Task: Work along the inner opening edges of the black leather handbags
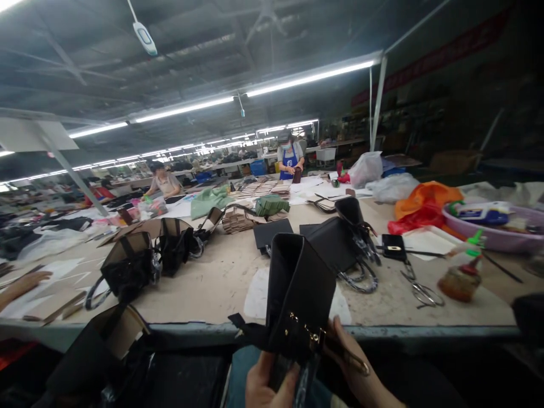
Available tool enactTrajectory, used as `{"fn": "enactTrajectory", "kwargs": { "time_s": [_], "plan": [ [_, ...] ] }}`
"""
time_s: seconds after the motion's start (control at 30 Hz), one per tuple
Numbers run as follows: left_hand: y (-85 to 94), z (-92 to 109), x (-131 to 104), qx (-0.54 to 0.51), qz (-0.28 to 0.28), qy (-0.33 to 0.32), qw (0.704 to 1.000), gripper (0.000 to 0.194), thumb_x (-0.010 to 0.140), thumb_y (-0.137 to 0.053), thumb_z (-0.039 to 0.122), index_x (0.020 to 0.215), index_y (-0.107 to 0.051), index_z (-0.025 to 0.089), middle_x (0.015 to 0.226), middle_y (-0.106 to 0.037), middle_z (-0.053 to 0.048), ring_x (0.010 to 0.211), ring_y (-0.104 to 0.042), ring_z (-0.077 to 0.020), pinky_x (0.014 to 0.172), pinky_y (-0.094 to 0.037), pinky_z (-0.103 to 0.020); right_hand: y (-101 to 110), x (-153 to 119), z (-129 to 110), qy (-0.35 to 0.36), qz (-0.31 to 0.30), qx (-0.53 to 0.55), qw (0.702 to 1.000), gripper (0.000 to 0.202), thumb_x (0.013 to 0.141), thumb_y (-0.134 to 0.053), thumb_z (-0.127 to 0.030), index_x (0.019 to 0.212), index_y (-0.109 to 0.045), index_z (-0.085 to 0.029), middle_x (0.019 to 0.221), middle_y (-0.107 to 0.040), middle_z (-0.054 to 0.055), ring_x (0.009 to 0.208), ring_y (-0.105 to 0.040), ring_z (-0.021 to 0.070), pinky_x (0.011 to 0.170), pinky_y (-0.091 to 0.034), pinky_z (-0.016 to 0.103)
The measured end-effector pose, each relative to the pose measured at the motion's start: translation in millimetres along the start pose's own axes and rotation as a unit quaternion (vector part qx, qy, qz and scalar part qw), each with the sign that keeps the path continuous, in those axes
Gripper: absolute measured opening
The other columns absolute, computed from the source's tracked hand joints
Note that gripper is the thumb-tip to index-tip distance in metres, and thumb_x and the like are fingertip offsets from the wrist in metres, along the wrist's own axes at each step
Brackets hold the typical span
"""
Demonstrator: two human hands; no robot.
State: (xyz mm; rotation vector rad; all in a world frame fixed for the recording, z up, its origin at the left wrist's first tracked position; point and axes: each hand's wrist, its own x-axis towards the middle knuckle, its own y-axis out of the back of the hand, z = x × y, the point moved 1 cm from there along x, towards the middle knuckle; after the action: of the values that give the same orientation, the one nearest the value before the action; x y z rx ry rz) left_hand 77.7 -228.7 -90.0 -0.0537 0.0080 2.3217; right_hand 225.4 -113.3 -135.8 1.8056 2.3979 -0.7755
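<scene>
A black handbag (300,283) with gold metal fittings is held up at the table's front edge, its open end tilted upward. My left hand (270,382) grips it from below, thumb and fingers closed near a strap in clear plastic. At the bag's right side my right hand (351,362) is closed against it, with a gold clasp hanging beside the wrist; part of its fingers is hidden behind the bag. Just behind lie another black bag (334,243) and a plastic-wrapped handle (361,277). White paper (257,292) lies on the table under the held bag.
Scissors (425,294), a glue bottle (461,277), a phone (394,247) and a purple basin (497,235) are on the right. More black bags (127,263) stand left. Another person's hand (28,286) rests at far left; a person in a blue apron (289,158) works opposite.
</scene>
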Motion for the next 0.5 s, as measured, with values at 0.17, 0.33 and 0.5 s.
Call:
{"fn": "enactTrajectory", "kwargs": {
  "time_s": [0.17,0.33,0.5],
  "plan": [
    [-7.7,15.3,-0.1,0.022,-0.042,-0.091,0.995,0.029,0.060,-0.076,0.025,0.088,-0.074,0.017,0.079,-0.072,-0.007,0.075,-0.065,-0.0259,0.071,-0.051,-0.027,17.3,1.0,-44.9,0.316,0.108,-0.314,0.889,0.058,0.091,-0.037,-0.051,0.140,-0.038,-0.020,0.145,-0.036,0.010,0.136,-0.027,0.0257,0.113,-0.015,0.049],
    [-15.5,16.1,-2.3,0.031,-0.062,-0.115,0.991,0.028,0.063,-0.073,0.020,0.091,-0.074,0.020,0.089,-0.073,-0.009,0.088,-0.064,-0.0274,0.083,-0.049,-0.029,-13.7,-26.8,-94.2,0.512,0.016,-0.512,0.690,0.060,0.091,-0.041,-0.032,0.147,-0.019,-0.023,0.154,-0.013,0.006,0.140,-0.012,0.0292,0.111,-0.018,0.052],
    [-16.0,12.9,-1.5,0.044,-0.085,-0.144,0.985,0.033,0.066,-0.072,0.019,0.099,-0.073,0.022,0.091,-0.073,-0.008,0.082,-0.066,-0.0238,0.077,-0.050,-0.025,-33.5,-32.0,-86.1,0.505,-0.041,-0.618,0.601,0.064,0.091,-0.044,-0.034,0.147,-0.017,-0.017,0.152,-0.023,0.011,0.140,-0.010,0.0316,0.110,-0.014,0.059]
  ]
}}
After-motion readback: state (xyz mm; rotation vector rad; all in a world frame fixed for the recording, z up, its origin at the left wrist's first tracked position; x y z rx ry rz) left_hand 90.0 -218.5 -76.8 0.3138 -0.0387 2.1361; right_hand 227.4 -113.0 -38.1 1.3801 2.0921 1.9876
